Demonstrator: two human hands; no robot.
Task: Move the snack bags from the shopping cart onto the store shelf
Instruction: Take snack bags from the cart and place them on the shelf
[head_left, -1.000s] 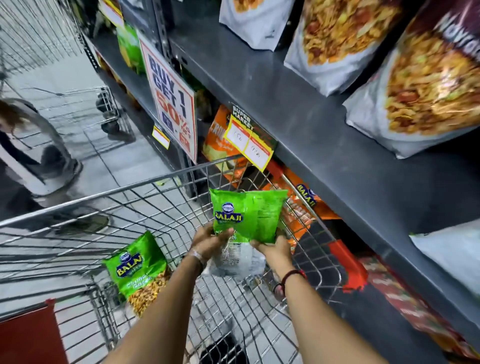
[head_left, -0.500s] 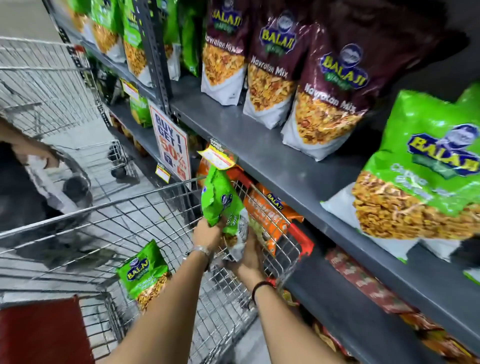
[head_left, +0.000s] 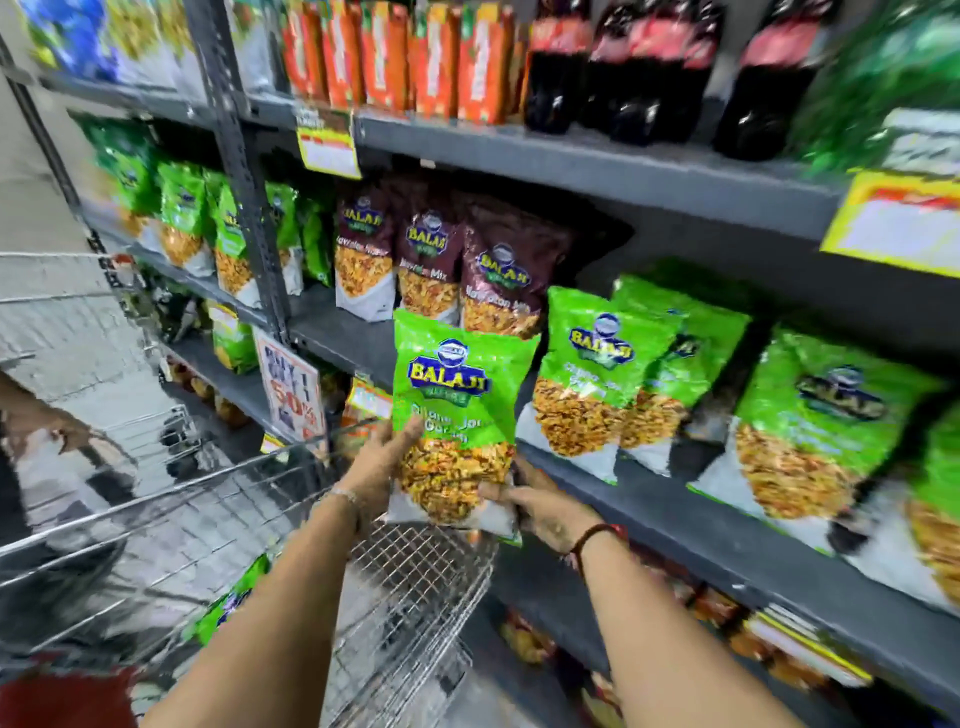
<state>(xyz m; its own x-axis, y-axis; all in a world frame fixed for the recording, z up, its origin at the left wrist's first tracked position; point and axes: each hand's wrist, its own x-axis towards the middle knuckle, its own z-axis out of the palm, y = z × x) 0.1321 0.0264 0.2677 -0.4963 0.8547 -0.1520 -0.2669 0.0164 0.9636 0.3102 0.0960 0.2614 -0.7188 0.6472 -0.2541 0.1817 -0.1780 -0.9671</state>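
Both hands hold one green Balaji snack bag (head_left: 457, 395) upright, just in front of the grey store shelf (head_left: 649, 499). My left hand (head_left: 382, 467) grips its left edge with the thumb across the front. My right hand (head_left: 540, 506) supports the bottom right corner. The bag hangs above the far corner of the wire shopping cart (head_left: 415, 587). A second green snack bag (head_left: 231, 605) lies inside the cart, partly hidden by my left forearm. Matching green bags (head_left: 597, 374) stand on the shelf just right of the held one.
Maroon Navratan Mix bags (head_left: 498, 275) stand behind the held bag. Cola bottles (head_left: 644, 67) and orange cartons (head_left: 405, 57) fill the shelf above. A "buy 1 get 1" sign (head_left: 291, 389) hangs at the shelf post. A person (head_left: 47, 467) crouches at the left by another cart.
Both hands have lifted the green bag out of the cart, turned it upright to face me, and carried it up to shelf level. My view has tilted upward.
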